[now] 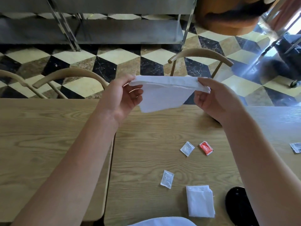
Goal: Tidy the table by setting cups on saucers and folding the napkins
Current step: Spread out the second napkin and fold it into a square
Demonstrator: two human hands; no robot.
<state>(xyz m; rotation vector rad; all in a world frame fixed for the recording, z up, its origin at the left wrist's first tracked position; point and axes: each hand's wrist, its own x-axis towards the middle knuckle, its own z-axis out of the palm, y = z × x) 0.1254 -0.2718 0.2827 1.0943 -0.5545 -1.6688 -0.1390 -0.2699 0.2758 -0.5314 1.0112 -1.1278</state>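
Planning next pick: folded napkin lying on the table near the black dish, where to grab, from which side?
Pinch the folded napkin at its layered right edge, where the stacked plies show, coming from above. It lies flat on the table, and the black dish crowds that side, so approach steeply.

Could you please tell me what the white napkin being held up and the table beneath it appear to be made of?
The white napkin held in the air looks like soft matte paper or thin cloth: it droops limply and shows a fold seam. The light wooden table appears to be wood or wood-look laminate with a satin finish, judging by its flowing grain lines.
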